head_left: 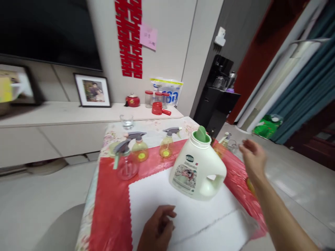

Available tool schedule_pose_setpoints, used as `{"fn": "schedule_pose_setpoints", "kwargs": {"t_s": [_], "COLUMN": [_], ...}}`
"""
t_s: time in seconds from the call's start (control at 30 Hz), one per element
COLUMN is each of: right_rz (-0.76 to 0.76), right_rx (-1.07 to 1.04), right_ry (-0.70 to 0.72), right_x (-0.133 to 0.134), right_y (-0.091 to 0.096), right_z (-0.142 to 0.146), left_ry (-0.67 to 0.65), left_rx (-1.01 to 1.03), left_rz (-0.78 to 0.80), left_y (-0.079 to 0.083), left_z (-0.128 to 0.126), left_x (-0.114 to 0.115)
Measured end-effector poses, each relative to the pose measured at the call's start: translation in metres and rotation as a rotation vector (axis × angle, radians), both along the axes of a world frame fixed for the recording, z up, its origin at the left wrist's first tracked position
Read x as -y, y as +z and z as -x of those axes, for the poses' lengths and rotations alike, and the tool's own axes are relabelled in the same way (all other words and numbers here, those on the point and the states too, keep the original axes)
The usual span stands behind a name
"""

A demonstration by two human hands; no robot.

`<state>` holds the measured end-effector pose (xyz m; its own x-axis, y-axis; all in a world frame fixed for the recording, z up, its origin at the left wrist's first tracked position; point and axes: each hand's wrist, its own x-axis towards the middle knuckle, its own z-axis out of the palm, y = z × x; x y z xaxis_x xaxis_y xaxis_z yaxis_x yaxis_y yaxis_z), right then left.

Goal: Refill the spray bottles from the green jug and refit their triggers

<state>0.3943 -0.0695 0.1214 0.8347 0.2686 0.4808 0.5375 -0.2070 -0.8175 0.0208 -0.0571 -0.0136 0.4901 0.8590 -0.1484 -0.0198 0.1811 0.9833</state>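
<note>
A large white detergent jug (196, 167) with a green pour spout (201, 134) stands upright on a white sheet with a scalloped edge (154, 190). In front of it, low in view, my left hand (159, 226) hovers with loosely curled fingers and nothing visible in it. Out to the right, my right hand (252, 158) is raised beside the table, slightly blurred, its thumb and fingers a little apart. Nearest to it are a clear glass vessel (232, 146) and a yellowish pump bottle (222, 144), partly hidden behind the jug.
A pink spray bottle (127, 167) and two yellow spray bottles (140, 150) stand on the red plastic sheet (110, 198). A glass cup (127, 122) sits at the table's back edge. Behind, the cabinet top (60, 111) holds a framed photo, red-lidded jars and a red scoop (157, 108).
</note>
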Motion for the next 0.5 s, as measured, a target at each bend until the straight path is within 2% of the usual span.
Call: {"fn": "schedule_pose_setpoints", "kwargs": {"t_s": [0.1,0.13,0.2,0.23,0.3,0.37,0.4,0.43,0.5], "right_rz": [-0.299,-0.326,-0.245,-0.114,0.046,0.195,0.264,0.325,0.385], "right_rx": [0.157,0.192,0.280,0.322,0.453,0.409,0.356,0.303,0.116], "right_ry": [0.130,0.205,0.351,0.436,0.627,0.868,0.932,0.954,0.827], "right_x": [0.018,0.023,0.028,0.027,0.016,-0.006,-0.021,-0.038,-0.071], "right_y": [0.043,0.057,0.076,0.081,0.081,0.069,0.060,0.049,0.027], "right_z": [0.067,0.092,0.142,0.165,0.203,0.230,0.240,0.248,0.257], "left_ry": [-0.011,-0.013,-0.020,-0.017,-0.006,0.000,-0.003,-0.006,0.026], "left_rx": [0.001,-0.005,-0.028,-0.041,-0.068,-0.094,-0.103,-0.105,-0.083], "left_rz": [0.018,0.023,0.041,0.050,0.069,0.070,0.062,0.053,0.031], "left_y": [0.003,0.005,0.013,0.019,0.032,0.046,0.051,0.056,0.058], "left_z": [-0.002,-0.002,-0.001,-0.001,0.001,0.002,0.002,0.002,0.002], "left_x": [0.000,-0.001,0.000,0.000,-0.001,-0.005,-0.009,-0.014,-0.027]}}
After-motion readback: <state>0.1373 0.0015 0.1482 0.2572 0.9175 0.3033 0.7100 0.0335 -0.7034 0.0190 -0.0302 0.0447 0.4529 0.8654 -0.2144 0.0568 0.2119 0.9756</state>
